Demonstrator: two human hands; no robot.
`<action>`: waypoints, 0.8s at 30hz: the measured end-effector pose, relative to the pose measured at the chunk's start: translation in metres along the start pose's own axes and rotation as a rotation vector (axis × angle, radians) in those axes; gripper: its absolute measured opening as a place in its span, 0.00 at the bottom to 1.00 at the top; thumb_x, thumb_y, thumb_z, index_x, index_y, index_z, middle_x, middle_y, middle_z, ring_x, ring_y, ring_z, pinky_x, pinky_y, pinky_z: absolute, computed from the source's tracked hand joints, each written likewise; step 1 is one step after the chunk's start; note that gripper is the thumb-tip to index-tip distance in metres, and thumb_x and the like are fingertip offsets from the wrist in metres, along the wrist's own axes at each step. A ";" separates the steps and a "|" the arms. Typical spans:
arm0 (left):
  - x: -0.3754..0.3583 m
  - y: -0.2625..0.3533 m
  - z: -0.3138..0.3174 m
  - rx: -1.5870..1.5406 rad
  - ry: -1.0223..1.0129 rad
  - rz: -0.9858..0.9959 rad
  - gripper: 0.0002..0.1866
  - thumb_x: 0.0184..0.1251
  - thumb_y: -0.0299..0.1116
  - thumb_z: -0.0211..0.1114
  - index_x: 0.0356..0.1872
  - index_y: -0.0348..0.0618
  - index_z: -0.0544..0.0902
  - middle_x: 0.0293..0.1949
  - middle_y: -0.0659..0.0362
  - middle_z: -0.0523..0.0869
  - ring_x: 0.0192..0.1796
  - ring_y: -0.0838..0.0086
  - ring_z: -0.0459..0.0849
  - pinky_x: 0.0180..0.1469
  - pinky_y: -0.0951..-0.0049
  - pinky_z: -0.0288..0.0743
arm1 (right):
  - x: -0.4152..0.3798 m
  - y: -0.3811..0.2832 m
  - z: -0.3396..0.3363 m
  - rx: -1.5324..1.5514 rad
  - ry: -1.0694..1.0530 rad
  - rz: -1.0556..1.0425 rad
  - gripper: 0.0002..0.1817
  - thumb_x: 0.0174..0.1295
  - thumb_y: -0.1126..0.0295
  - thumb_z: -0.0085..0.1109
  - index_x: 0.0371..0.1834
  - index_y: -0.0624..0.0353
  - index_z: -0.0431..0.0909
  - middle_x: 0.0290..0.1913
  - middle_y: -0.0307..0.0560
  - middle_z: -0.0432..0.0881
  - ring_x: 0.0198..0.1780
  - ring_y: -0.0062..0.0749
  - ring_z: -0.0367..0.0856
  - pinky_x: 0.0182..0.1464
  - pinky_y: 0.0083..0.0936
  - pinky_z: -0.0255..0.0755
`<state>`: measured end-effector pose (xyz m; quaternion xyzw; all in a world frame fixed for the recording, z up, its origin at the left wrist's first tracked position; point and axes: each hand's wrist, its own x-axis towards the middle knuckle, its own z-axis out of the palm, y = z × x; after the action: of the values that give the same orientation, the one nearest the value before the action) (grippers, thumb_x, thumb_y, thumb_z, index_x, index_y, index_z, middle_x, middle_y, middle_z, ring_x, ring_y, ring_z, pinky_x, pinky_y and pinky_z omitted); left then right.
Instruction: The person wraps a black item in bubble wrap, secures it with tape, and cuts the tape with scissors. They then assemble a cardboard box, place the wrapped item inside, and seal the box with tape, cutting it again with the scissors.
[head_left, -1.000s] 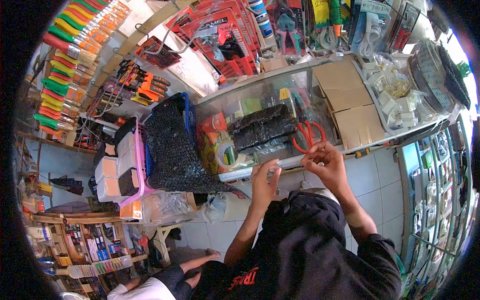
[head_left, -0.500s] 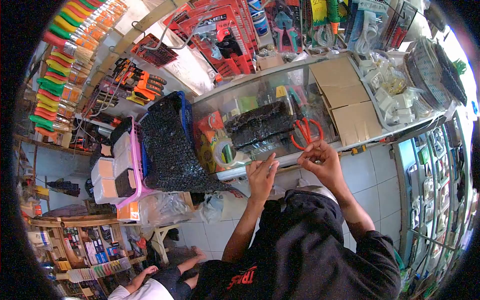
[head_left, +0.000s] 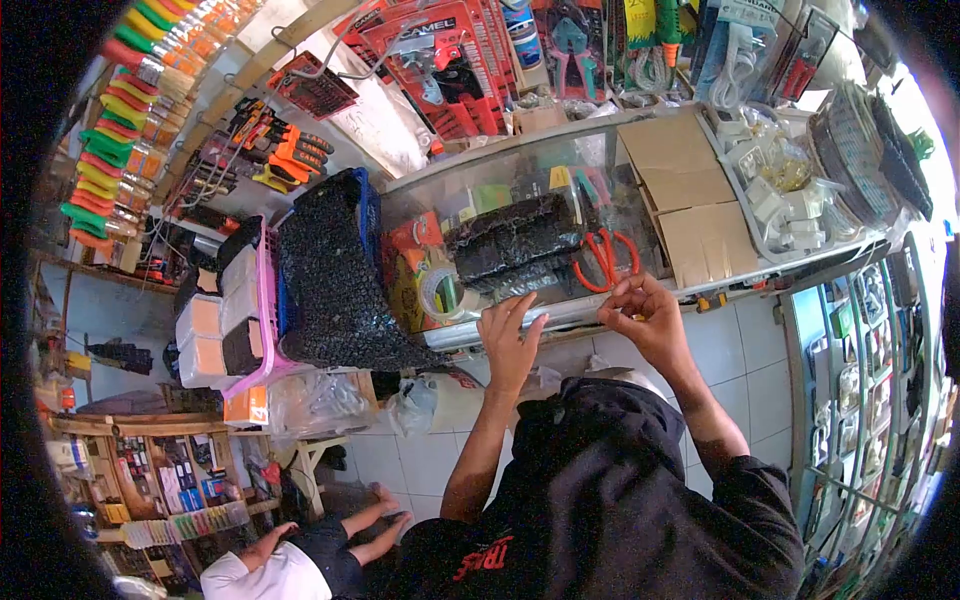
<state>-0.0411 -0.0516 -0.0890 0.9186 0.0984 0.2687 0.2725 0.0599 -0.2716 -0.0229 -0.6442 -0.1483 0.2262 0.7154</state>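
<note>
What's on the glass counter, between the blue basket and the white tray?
On the glass counter: tape roll, black bundle, red scissors, cardboard. Whatever sits beneath bundle and cardboard is covered; can't tell.

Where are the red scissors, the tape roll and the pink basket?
Red scissors (head_left: 606, 262): head view, on the handles.
Tape roll (head_left: 428, 299): head view, left side of its ring.
Pink basket (head_left: 267, 300): head view, on its rim.

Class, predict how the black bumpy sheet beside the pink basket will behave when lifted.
The black sheet should be floppy, since it droops over the blue basket. Its glossy surface may feel slippery, though bumps could add some grip.
</note>
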 end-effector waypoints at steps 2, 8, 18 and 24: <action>0.000 0.000 0.000 -0.014 0.026 -0.007 0.23 0.63 0.37 0.77 0.59 0.48 0.86 0.53 0.59 0.85 0.55 0.60 0.78 0.60 0.57 0.66 | 0.000 0.000 -0.002 -0.008 -0.008 -0.009 0.16 0.62 0.77 0.73 0.46 0.58 0.74 0.39 0.40 0.88 0.42 0.17 0.84 0.44 0.18 0.75; 0.002 0.008 -0.007 -0.074 0.117 0.004 0.19 0.64 0.33 0.75 0.56 0.44 0.85 0.54 0.55 0.84 0.56 0.59 0.77 0.60 0.57 0.67 | 0.003 0.002 -0.009 0.036 -0.037 -0.020 0.15 0.62 0.76 0.73 0.45 0.58 0.75 0.39 0.40 0.88 0.42 0.18 0.84 0.43 0.18 0.75; 0.064 0.043 -0.054 0.120 0.289 0.202 0.26 0.66 0.32 0.72 0.65 0.43 0.78 0.71 0.48 0.70 0.73 0.49 0.65 0.74 0.46 0.58 | 0.005 -0.009 -0.020 0.129 -0.108 0.018 0.13 0.65 0.77 0.71 0.46 0.59 0.76 0.39 0.39 0.87 0.40 0.18 0.83 0.43 0.18 0.77; 0.118 0.047 -0.064 0.222 -0.011 0.277 0.31 0.70 0.43 0.69 0.71 0.44 0.74 0.72 0.48 0.71 0.75 0.42 0.63 0.76 0.41 0.55 | 0.008 -0.005 -0.023 0.162 -0.081 -0.016 0.12 0.67 0.77 0.69 0.48 0.60 0.76 0.40 0.38 0.86 0.40 0.20 0.84 0.45 0.19 0.76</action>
<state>0.0237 -0.0237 0.0343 0.9493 -0.0015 0.2862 0.1302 0.0783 -0.2872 -0.0216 -0.5734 -0.1634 0.2577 0.7603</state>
